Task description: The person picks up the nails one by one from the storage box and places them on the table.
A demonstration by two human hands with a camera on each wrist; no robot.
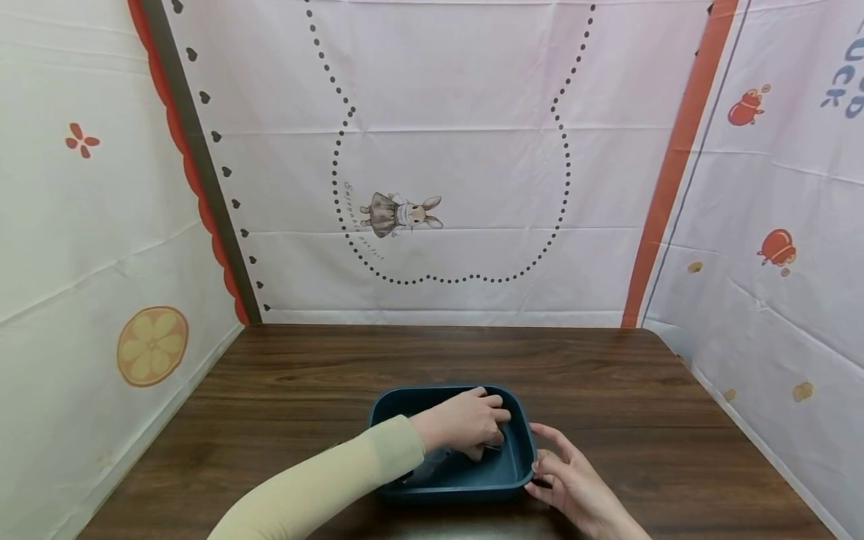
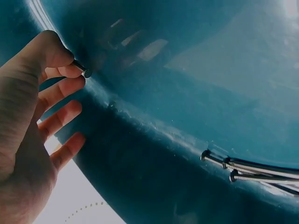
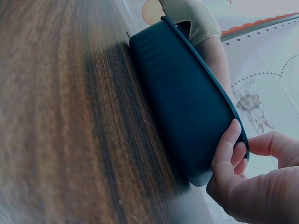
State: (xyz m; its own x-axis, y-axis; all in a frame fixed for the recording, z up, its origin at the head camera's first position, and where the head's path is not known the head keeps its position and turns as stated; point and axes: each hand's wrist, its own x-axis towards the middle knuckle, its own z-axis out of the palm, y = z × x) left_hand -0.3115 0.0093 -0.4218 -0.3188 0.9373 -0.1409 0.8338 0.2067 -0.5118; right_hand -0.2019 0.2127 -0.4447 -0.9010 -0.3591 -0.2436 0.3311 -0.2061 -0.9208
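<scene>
A dark teal plastic bin [image 1: 455,493] stands on the table. My left hand [image 1: 469,421] reaches down inside it, near its right end. In the left wrist view, the thumb and forefinger of that hand pinch a metal nail [image 2: 83,70], its flat head poking out past the fingertips. The other fingers are spread apart. Several more nails [image 2: 261,175] lie in a loose bunch along the bin's inner edge. With its thumb and fingers, my right hand [image 3: 261,182] grips the rim at the bin's right corner, some fingers against the outer wall.
Something clear, like plastic [image 1: 427,466], lies in the bin's left part, partly hidden by my left forearm. Dark wood tabletop [image 1: 304,375] surrounds the bin. Printed white cloth [image 1: 472,187] hangs behind the table and along both sides.
</scene>
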